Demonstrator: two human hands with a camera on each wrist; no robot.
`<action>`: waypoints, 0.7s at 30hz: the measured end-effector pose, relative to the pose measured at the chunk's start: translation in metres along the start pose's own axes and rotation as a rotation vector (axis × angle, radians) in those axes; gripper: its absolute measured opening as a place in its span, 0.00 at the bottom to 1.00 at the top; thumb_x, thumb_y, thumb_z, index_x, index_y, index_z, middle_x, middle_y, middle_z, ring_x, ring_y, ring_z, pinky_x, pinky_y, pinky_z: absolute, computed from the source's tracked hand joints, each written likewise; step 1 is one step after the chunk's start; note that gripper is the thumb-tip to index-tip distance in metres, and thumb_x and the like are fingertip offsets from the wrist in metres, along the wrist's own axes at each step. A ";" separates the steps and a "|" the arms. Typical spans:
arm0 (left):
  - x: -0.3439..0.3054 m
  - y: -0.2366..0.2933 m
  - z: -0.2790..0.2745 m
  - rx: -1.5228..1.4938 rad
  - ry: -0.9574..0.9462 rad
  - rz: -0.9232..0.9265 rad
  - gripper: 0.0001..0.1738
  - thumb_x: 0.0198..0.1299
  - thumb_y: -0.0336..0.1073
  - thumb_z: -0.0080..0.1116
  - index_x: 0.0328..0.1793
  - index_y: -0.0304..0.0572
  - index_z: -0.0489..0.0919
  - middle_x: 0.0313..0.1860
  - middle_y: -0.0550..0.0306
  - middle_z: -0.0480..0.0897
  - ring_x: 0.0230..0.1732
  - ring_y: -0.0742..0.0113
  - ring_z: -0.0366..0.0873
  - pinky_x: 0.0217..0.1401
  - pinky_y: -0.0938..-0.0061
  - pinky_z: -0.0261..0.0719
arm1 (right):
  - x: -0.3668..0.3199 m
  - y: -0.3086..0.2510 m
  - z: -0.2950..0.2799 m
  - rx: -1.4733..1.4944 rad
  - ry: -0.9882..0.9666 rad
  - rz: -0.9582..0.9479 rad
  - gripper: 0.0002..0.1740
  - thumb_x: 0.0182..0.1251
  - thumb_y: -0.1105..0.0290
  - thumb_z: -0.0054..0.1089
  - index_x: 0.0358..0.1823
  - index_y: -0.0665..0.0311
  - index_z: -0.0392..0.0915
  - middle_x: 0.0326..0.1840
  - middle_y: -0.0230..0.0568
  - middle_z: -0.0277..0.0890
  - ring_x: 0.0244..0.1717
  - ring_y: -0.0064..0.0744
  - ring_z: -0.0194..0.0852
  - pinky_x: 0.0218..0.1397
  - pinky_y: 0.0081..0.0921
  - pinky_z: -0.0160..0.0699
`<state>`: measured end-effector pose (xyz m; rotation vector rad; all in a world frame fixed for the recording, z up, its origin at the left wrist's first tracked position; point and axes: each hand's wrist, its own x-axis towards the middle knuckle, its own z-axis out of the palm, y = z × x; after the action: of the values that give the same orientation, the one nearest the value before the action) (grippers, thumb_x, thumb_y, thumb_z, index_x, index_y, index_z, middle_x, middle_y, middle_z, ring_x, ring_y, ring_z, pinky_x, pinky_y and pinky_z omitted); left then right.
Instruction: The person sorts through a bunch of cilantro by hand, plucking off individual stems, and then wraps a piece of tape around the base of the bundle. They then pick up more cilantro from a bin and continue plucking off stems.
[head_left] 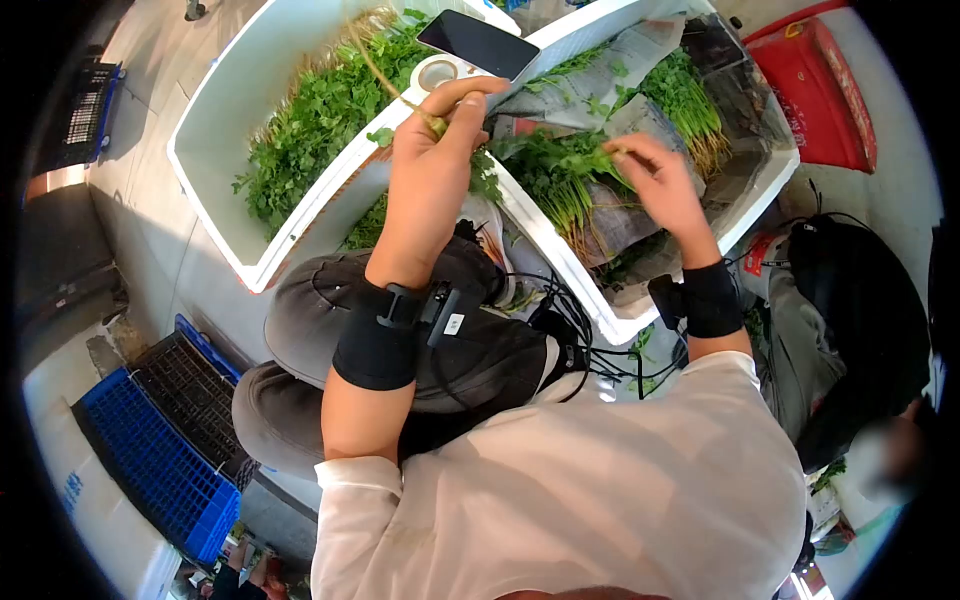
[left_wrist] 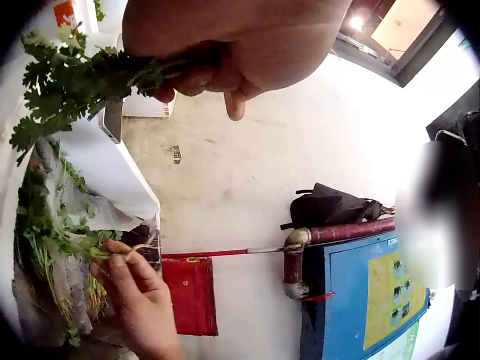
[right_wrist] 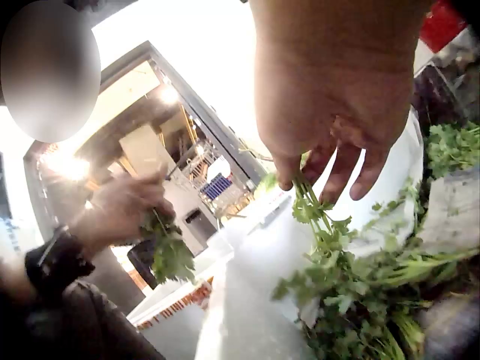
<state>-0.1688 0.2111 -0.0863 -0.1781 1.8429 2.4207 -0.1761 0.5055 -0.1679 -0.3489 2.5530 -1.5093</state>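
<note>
My left hand (head_left: pixel 430 165) is over the walls between two white foam boxes, gripping a small bunch of coriander (left_wrist: pixel 75 82). Its leaves hang below the fist, and the pale root end sticks up past the thumb in the head view. Over the right foam box (head_left: pixel 780 150), my right hand (head_left: pixel 665 185) pinches thin coriander stems (right_wrist: pixel 315 210) between thumb and fingertips. Beneath it lie coriander bundles (head_left: pixel 565 195) with roots toward me, on grey newspaper (head_left: pixel 625 215). Loose coriander (head_left: pixel 340 110) fills part of the left foam box (head_left: pixel 205 150).
Just beyond my left hand are a phone (head_left: pixel 478 45) and a roll of tape (head_left: pixel 437 75). Black cables (head_left: pixel 575 320) run by my knees. Blue crates (head_left: pixel 160 460) stand at left, a red container (head_left: pixel 815 90) at far right. Another person (head_left: pixel 870 320) is close on the right.
</note>
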 end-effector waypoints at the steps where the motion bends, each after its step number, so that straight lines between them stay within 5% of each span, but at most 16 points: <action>1: -0.002 0.003 0.003 -0.036 -0.048 0.003 0.14 0.77 0.37 0.52 0.58 0.43 0.85 0.37 0.71 0.77 0.35 0.82 0.65 0.46 0.82 0.68 | -0.003 -0.011 -0.006 0.139 0.051 0.071 0.12 0.76 0.72 0.60 0.55 0.68 0.84 0.49 0.36 0.82 0.48 0.25 0.78 0.54 0.25 0.76; 5: -0.009 0.004 0.015 0.003 -0.214 0.029 0.16 0.79 0.37 0.50 0.62 0.43 0.85 0.35 0.71 0.75 0.33 0.82 0.64 0.44 0.83 0.67 | -0.003 -0.074 -0.028 0.137 0.144 0.044 0.15 0.78 0.71 0.59 0.61 0.66 0.83 0.47 0.31 0.78 0.42 0.17 0.73 0.47 0.20 0.73; 7: -0.009 -0.002 0.024 0.034 -0.254 0.082 0.16 0.78 0.36 0.51 0.63 0.41 0.84 0.38 0.68 0.80 0.37 0.81 0.72 0.47 0.83 0.71 | -0.001 -0.090 -0.030 0.186 0.146 -0.035 0.15 0.77 0.72 0.60 0.61 0.65 0.83 0.46 0.30 0.77 0.40 0.14 0.72 0.44 0.18 0.72; 9: -0.007 -0.013 0.026 0.183 -0.360 0.208 0.15 0.76 0.33 0.55 0.63 0.37 0.83 0.47 0.63 0.85 0.46 0.77 0.80 0.53 0.80 0.76 | 0.002 -0.110 -0.029 0.122 0.152 -0.053 0.16 0.73 0.73 0.64 0.60 0.66 0.83 0.44 0.29 0.77 0.37 0.14 0.71 0.40 0.17 0.71; 10: -0.013 0.000 0.029 0.234 -0.370 0.093 0.16 0.73 0.30 0.59 0.63 0.35 0.82 0.55 0.58 0.86 0.54 0.73 0.82 0.59 0.77 0.78 | 0.004 -0.119 -0.027 0.119 0.152 -0.063 0.16 0.73 0.73 0.64 0.60 0.66 0.83 0.44 0.29 0.77 0.37 0.14 0.71 0.40 0.17 0.71; 14: -0.012 -0.008 0.034 0.035 -0.361 0.196 0.16 0.67 0.31 0.66 0.60 0.36 0.83 0.49 0.58 0.87 0.45 0.77 0.81 0.47 0.78 0.78 | 0.012 -0.148 -0.014 0.111 0.085 -0.065 0.16 0.69 0.74 0.69 0.58 0.67 0.84 0.40 0.27 0.78 0.33 0.11 0.68 0.34 0.15 0.69; 17: -0.016 0.003 0.024 0.080 -0.363 0.163 0.14 0.70 0.29 0.63 0.59 0.35 0.82 0.50 0.59 0.86 0.51 0.74 0.81 0.59 0.75 0.79 | 0.019 -0.160 -0.002 0.088 0.029 -0.066 0.16 0.69 0.74 0.70 0.57 0.67 0.84 0.38 0.26 0.78 0.33 0.10 0.69 0.34 0.14 0.69; 21: -0.013 -0.001 0.008 -0.056 -0.273 0.151 0.13 0.69 0.31 0.65 0.57 0.35 0.82 0.45 0.61 0.84 0.46 0.75 0.80 0.54 0.77 0.78 | 0.032 -0.166 0.017 0.251 -0.025 -0.087 0.20 0.68 0.75 0.70 0.61 0.66 0.82 0.43 0.29 0.79 0.38 0.12 0.74 0.41 0.14 0.74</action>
<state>-0.1563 0.2187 -0.0829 0.2850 1.7254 2.4465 -0.1824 0.4054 -0.0309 -0.4450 2.3204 -1.8178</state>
